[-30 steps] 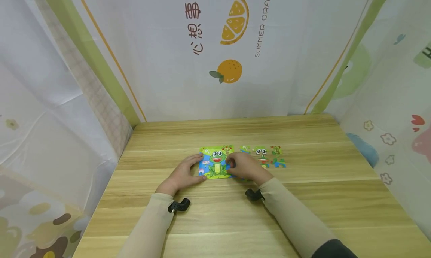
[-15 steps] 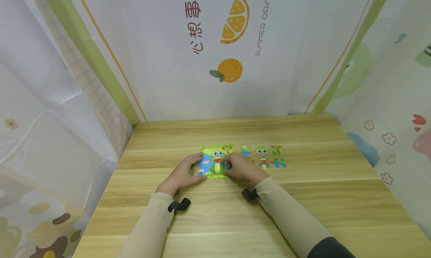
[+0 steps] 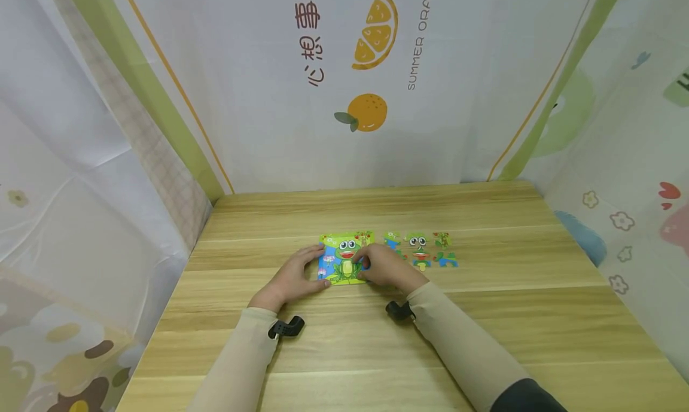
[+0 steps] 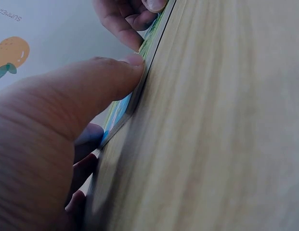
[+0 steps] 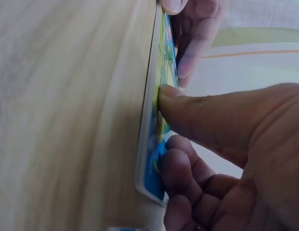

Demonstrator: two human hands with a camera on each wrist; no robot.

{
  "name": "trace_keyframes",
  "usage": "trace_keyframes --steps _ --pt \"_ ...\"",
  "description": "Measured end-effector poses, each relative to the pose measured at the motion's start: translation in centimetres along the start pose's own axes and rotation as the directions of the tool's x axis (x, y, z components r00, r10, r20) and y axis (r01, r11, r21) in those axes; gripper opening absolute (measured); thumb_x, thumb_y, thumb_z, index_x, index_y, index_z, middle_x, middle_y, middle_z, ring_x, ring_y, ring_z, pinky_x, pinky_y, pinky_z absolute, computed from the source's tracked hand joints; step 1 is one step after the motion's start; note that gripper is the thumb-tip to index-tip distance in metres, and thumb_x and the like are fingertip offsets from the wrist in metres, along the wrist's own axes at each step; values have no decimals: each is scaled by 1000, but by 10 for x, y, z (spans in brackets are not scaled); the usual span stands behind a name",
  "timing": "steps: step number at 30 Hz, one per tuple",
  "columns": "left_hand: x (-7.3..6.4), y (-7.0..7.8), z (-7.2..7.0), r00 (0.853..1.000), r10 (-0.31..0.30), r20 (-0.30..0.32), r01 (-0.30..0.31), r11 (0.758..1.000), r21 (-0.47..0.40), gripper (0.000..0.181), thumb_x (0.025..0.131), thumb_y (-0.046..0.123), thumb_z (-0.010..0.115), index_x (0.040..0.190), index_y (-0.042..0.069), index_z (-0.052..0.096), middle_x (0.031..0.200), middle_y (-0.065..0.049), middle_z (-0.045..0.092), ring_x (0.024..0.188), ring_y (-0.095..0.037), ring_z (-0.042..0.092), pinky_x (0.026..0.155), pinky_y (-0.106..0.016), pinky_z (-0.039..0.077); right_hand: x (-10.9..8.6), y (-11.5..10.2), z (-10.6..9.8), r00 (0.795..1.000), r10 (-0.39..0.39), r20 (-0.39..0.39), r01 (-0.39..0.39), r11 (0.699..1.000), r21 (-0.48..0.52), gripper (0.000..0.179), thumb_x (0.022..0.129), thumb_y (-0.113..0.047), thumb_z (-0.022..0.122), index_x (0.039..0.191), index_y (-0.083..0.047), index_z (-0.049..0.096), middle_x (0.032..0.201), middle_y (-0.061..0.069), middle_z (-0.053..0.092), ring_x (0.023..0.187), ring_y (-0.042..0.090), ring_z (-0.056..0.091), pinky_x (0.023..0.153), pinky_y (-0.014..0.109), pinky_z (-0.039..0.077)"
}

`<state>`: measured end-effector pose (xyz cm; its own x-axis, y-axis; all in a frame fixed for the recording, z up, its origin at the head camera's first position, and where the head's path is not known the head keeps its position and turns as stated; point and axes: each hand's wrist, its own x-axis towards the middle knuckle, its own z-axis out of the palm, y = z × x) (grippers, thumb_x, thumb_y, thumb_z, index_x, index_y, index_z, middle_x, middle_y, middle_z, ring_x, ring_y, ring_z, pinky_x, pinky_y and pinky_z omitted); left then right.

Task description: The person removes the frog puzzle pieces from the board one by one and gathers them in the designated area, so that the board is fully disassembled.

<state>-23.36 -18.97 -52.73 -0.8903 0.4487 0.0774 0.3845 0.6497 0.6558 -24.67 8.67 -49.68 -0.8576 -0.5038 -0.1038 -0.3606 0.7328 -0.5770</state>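
Observation:
A frog jigsaw puzzle board lies flat on the table, with green, blue and yellow artwork. My left hand holds it at the left side; the left wrist view shows the thumb on its front edge and the other fingers by the corner. Over the board's lower right part, my right hand has its fingers curled and seems to pinch a puzzle piece. In the right wrist view, its thumb and fingertips touch the board surface. The hand mostly hides the piece.
Several loose puzzle pieces lie right of the board, among them one with frog eyes, a tree piece and a blue-green piece. The right hand partly covers others. Printed curtains surround the wooden table behind and beside it.
My right hand has shifted slightly left over the board since one second ago, uncovering more of the loose pieces. The left hand and board stay put.

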Motion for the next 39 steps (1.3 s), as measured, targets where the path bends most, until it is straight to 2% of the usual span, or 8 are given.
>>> trace_keyframes --steps 11,17,30,39 --pt "1 1 -1 1000 -2 4 2 1000 0 86 87 39 88 156 8 49 166 -1 39 154 -28 32 125 -50 28 0 -2 1 1000 24 -19 -24 1000 1 31 91 -17 84 120 -14 73 87 -3 62 76 16 58 67 30 53" --pt "1 1 -1 1000 -4 4 5 1000 -4 86 86 38 88 156 8 49 166 0 39 155 -28 31 126 -49 27 2 -1 2 998 38 -52 -36 999 30 25 91 -14 82 115 -16 73 83 -2 62 71 16 57 62 30 51" --pt "2 -1 1 1000 -3 -3 3 1000 0 86 86 39 88 157 9 49 166 1 40 154 -27 32 125 -48 28 2 -2 2 996 15 -87 -13 999 30 20 89 -5 76 106 -16 72 86 -6 64 76 15 59 67 30 53" --pt "0 2 0 1000 -11 5 11 1000 -5 86 86 37 88 157 8 49 166 1 39 155 -28 31 125 -50 28 1 1 2 997 -8 -79 9 1000 7 22 90 -6 75 110 -13 71 85 -6 64 72 13 58 65 28 53"
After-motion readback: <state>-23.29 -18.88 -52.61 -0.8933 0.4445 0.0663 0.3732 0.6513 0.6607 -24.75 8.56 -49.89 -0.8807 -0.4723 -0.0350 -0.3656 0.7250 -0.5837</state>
